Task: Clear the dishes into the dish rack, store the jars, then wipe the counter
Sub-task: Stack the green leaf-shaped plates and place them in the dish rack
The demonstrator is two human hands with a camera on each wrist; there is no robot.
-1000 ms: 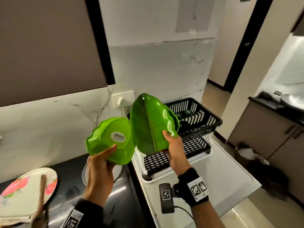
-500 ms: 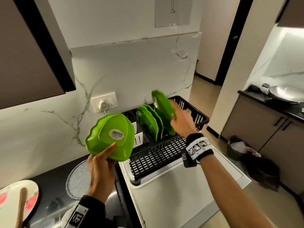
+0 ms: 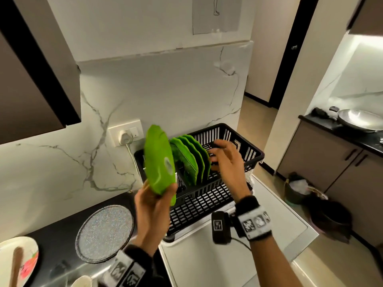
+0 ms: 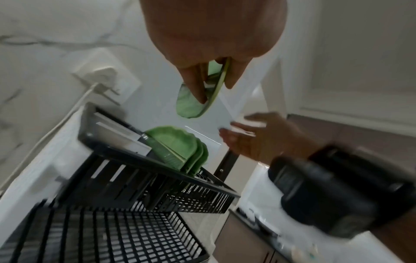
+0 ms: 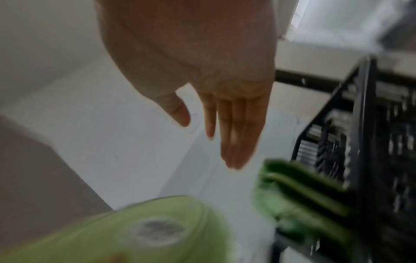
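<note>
My left hand (image 3: pixel 154 200) pinches a green leaf-shaped plate (image 3: pixel 159 162) by its lower edge, held upright just left of the black dish rack (image 3: pixel 248 146); the left wrist view shows thumb and fingers clamped on the plate (image 4: pixel 191 105). Three green plates (image 3: pixel 192 160) stand on edge in the rack's slots (image 4: pixel 178 147). My right hand (image 3: pixel 224 157) hovers empty over the rack, right of those plates, fingers straight and together in the right wrist view (image 5: pixel 234 140). The held plate (image 5: pixel 135 231) and racked plates (image 5: pixel 299 192) appear blurred there.
The rack sits on a white appliance top (image 3: pixel 207 257). On the dark counter (image 3: pixel 62 241) lie a round speckled plate (image 3: pixel 104 233), a floral plate (image 3: pixel 27 255) with a wooden utensil (image 3: pixel 15 264), and a white cup (image 3: pixel 81 282). A plugged wall socket (image 3: pixel 125 135) is behind.
My right hand let go of its green plate, which now stands in the rack, and drew back open. My left hand brought its plate right, toward the rack, turning it edge-on.
</note>
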